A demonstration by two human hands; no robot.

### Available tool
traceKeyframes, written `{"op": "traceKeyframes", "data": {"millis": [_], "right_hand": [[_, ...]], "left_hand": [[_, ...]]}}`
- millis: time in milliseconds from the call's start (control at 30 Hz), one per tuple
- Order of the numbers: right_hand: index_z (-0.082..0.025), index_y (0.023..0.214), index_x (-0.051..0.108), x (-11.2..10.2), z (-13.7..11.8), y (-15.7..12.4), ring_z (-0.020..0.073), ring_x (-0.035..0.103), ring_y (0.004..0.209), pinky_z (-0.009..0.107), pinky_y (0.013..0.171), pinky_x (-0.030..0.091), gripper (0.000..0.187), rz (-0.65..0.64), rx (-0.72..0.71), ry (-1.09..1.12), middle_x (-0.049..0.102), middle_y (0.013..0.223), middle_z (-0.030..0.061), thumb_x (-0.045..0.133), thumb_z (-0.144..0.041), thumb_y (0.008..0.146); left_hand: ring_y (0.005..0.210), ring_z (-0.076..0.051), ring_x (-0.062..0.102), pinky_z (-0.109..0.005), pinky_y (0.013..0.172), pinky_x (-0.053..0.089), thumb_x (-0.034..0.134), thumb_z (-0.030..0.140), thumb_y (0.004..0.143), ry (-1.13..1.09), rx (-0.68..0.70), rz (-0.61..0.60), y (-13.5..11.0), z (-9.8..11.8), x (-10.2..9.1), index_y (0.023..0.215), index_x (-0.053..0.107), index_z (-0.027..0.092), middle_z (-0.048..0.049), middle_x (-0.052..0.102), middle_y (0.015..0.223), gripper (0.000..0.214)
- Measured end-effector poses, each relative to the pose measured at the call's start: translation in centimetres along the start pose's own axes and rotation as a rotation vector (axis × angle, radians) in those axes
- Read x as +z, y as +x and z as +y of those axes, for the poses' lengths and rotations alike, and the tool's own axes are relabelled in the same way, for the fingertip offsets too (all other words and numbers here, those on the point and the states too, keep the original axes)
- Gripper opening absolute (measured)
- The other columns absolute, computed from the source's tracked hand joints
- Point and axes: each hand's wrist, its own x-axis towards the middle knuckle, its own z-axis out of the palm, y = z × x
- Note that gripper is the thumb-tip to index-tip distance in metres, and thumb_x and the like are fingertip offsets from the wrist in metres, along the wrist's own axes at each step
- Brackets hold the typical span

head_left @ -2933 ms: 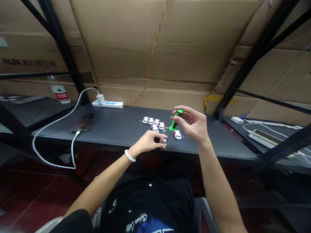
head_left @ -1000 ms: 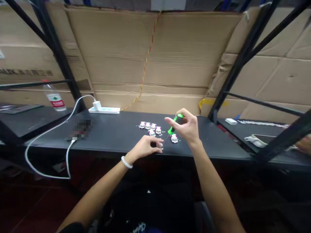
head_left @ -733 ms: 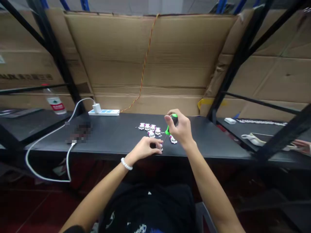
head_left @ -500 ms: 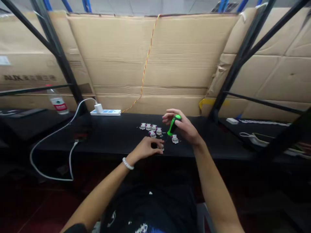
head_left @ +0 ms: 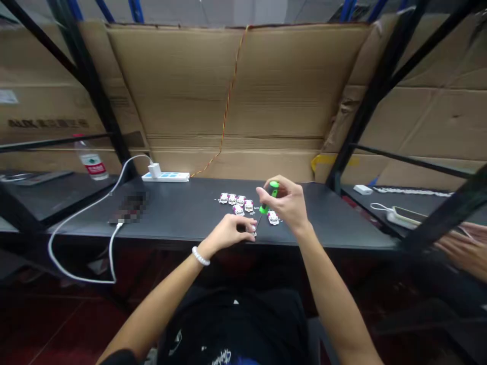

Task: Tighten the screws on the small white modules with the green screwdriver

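Note:
My right hand is closed around a green and black screwdriver. Its thin shaft slants down to the left, toward a small white part near the table's front edge. That part is pinched in the fingers of my left hand, which rests low on the table and hides most of it; whether the tip touches it I cannot tell. Beyond my left hand lie several small white parts with pink-purple bits. Another one of these parts sits alone just below my right hand.
A white power strip with a plug stands at the back of the black table. A white cable loops over the left edge to a blurred device. A water bottle stands left. At far right another person's hand is near a phone.
My right hand has changed its hold on the screwdriver handle, with thumb and fingers now across it, and the screwdriver stands a bit more upright. Another person's hand shows clearly at far right.

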Motion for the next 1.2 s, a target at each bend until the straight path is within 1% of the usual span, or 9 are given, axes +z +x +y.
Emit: {"op": "traceKeyframes", "data": {"millis": [167, 267, 333, 400, 500, 633, 1000, 1100, 1200], "right_hand": [[-0.022, 0.087, 0.074, -0.6, -0.8, -0.8, 0.0151, 0.066, 0.056, 0.027, 0.052, 0.052, 0.026, 0.102, 0.015, 0.013, 0.07, 0.068, -0.0017, 0.084, -0.047, 0.086], [-0.022, 0.089, 0.077, -2.4, -0.9, -1.4, 0.0195, 0.075, 0.063, 0.03, 0.058, 0.059, 0.027, 0.358, 0.003, 0.038, 0.076, 0.073, 0.0012, 0.084, -0.048, 0.086], [-0.022, 0.085, 0.076, -3.9, -0.7, -1.7, 0.0189, 0.075, 0.059, 0.029, 0.056, 0.058, 0.026, 0.499, -0.007, 0.036, 0.075, 0.069, 0.0005, 0.083, -0.046, 0.088], [-0.021, 0.083, 0.076, -5.2, -0.3, -1.8, 0.0184, 0.074, 0.058, 0.028, 0.055, 0.057, 0.024, 0.522, -0.014, 0.019, 0.075, 0.066, 0.0002, 0.083, -0.043, 0.088], [-0.021, 0.083, 0.076, -6.2, 0.4, -1.9, 0.0182, 0.074, 0.056, 0.028, 0.055, 0.058, 0.023, 0.494, -0.019, 0.016, 0.075, 0.065, 0.0, 0.084, -0.042, 0.087], [-0.02, 0.084, 0.076, -6.2, 0.7, -1.9, 0.0177, 0.074, 0.056, 0.027, 0.054, 0.057, 0.021, 0.459, -0.025, 0.027, 0.076, 0.067, 0.0005, 0.084, -0.04, 0.087], [-0.021, 0.083, 0.075, -7.1, 1.0, -1.9, 0.0193, 0.072, 0.054, 0.031, 0.053, 0.058, 0.025, 0.494, -0.042, 0.015, 0.076, 0.065, 0.0007, 0.084, -0.045, 0.086], [-0.021, 0.083, 0.075, -7.3, 1.2, -1.9, 0.0191, 0.072, 0.055, 0.03, 0.053, 0.058, 0.024, 0.495, -0.043, 0.034, 0.076, 0.065, 0.0007, 0.084, -0.043, 0.086], [-0.021, 0.084, 0.076, -7.3, 1.3, -1.9, 0.0183, 0.072, 0.055, 0.029, 0.054, 0.058, 0.023, 0.49, -0.051, 0.044, 0.076, 0.065, 0.0007, 0.085, -0.041, 0.086]], "left_hand": [[0.122, -0.03, 0.076, -0.036, 0.107, 0.055, 0.089, 0.031, 0.08, 0.043, 0.037, -0.056, -0.3, 0.3, -0.9, 0.081, 0.079, 0.02, -0.0087, 0.085, 0.109, 0.015], [0.115, -0.027, 0.076, -0.035, 0.105, 0.055, 0.084, 0.029, 0.082, 0.166, 0.048, -0.147, -0.9, 0.9, -3.5, 0.079, 0.077, 0.02, -0.01, 0.082, 0.119, 0.012], [0.11, -0.026, 0.075, -0.035, 0.102, 0.054, 0.081, 0.024, 0.081, 0.239, 0.034, -0.188, -1.6, 1.1, -5.8, 0.078, 0.076, 0.02, -0.0088, 0.082, 0.115, 0.007], [0.105, -0.025, 0.073, -0.035, 0.1, 0.055, 0.079, 0.024, 0.079, 0.296, -0.01, -0.183, -2.2, 0.7, -8.3, 0.085, 0.076, 0.02, -0.0075, 0.08, 0.109, 0.007], [0.098, -0.026, 0.071, -0.036, 0.094, 0.057, 0.076, 0.029, 0.076, 0.369, -0.111, -0.122, -2.8, -0.8, -11.3, 0.099, 0.077, 0.021, -0.0058, 0.078, 0.107, 0.024], [0.106, -0.028, 0.071, -0.042, 0.103, 0.057, 0.074, 0.034, 0.076, 0.388, -0.2, -0.026, -3.1, -2.7, -13.3, 0.111, 0.076, 0.021, -0.0071, 0.076, 0.116, 0.037], [0.128, -0.032, 0.066, -0.048, 0.12, 0.047, 0.079, 0.033, 0.08, 0.416, -0.122, -0.062, -2.3, -2.5, -12.1, 0.12, 0.075, 0.024, -0.0094, 0.073, 0.135, 0.042], [0.138, -0.034, 0.06, -0.054, 0.126, 0.038, 0.078, 0.031, 0.085, 0.538, -0.094, -0.021, -1.8, -1.9, -10.2, 0.122, 0.076, 0.025, -0.0107, 0.069, 0.143, 0.037], [0.151, -0.035, 0.05, -0.059, 0.132, 0.026, 0.072, 0.033, 0.096, 0.624, -0.006, 0.032, -0.7, -1.3, -7.1, 0.139, 0.069, 0.029, -0.0111, 0.063, 0.155, 0.043]]}}
